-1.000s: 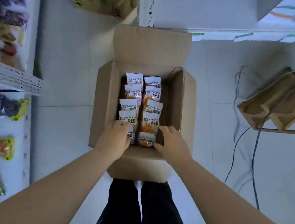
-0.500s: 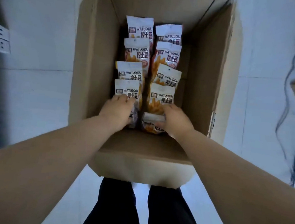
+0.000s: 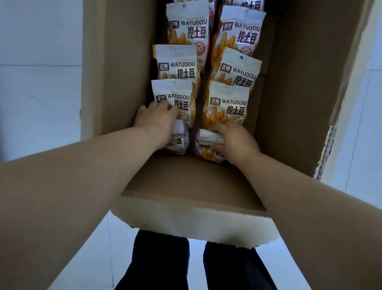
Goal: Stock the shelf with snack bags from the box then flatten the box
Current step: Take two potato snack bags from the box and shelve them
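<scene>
My left hand (image 3: 157, 123) clutching near-left snack bag (image 3: 180, 141), right hand (image 3: 235, 143) clutching near-right snack bag (image 3: 206, 147), both low inside box (image 3: 113, 68)

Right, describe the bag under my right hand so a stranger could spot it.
Open cardboard box on the floor, two columns of WATUDOU bags. Right column, nearest bag, under the right hand. Its top is folded over; those behind stand straight.

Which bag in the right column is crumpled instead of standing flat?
The nearest bag, against the near wall of the box, gripped by the right hand: its white top is folded over, while those behind show flat, readable fronts.
</scene>
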